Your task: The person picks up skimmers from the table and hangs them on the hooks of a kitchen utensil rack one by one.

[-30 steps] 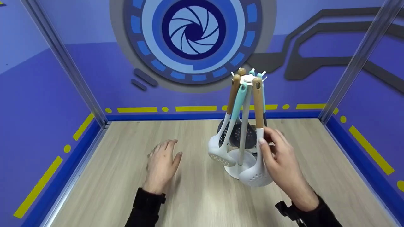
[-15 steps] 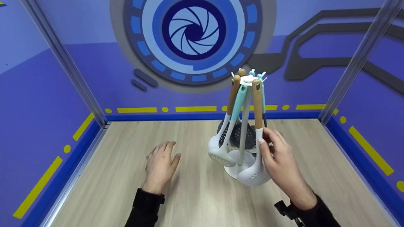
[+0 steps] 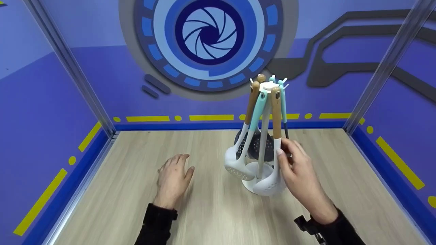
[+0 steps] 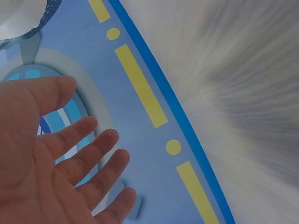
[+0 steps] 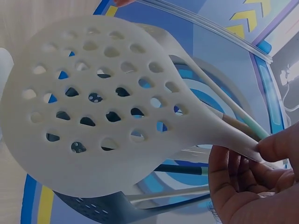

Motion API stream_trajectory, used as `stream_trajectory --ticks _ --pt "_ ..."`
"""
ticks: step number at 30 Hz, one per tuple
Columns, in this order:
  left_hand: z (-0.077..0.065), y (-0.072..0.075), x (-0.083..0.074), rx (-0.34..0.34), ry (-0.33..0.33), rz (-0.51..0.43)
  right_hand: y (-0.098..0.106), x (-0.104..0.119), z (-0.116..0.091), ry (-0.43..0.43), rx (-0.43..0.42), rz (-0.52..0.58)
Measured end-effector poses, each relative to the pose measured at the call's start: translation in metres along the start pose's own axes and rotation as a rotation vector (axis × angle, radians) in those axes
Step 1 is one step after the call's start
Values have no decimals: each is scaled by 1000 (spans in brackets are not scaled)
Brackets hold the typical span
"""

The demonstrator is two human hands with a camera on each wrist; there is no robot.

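Note:
My right hand (image 3: 299, 178) pinches the white neck of a wooden-handled skimmer (image 3: 276, 115) between thumb and fingers. Its perforated white head (image 5: 107, 172) fills much of the right wrist view. In the head view the handle's top sits by the hooks of a white utensil rack (image 3: 250, 186); whether it hangs on a hook I cannot tell. Other utensils hang there: a turquoise-handled white slotted one (image 3: 258, 110), a brown-handled white one (image 3: 251, 103), a dark perforated one (image 3: 262, 149). To the left, my left hand (image 3: 172, 180) hovers with relaxed fingers, holding nothing.
The rack stands on a wood-grain table (image 3: 211, 217), right of its middle. A blue printed back wall (image 3: 204, 105) rises behind it. Side panels and metal corner posts (image 3: 73, 68) bound the space at left and right.
My right hand has shifted slightly left with the skimmer. The skimmer's head has turned and drawn in toward the rack's base, and its handle top sits a little lower. The left hand barely moved.

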State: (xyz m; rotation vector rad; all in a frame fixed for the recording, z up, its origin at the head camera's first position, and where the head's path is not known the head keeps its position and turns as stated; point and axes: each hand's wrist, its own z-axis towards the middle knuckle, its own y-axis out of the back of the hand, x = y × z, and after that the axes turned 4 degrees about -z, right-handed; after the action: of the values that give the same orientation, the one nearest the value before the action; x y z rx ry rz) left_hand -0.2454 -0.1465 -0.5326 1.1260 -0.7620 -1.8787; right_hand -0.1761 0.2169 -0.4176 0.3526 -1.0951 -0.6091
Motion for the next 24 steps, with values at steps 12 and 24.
stream_trajectory --ticks 12,24 --pt "-1 -2 2 20 25 9 0 -3 1 -19 10 3" --pt "1 -4 5 47 49 2 4 -11 2 -40 9 41"
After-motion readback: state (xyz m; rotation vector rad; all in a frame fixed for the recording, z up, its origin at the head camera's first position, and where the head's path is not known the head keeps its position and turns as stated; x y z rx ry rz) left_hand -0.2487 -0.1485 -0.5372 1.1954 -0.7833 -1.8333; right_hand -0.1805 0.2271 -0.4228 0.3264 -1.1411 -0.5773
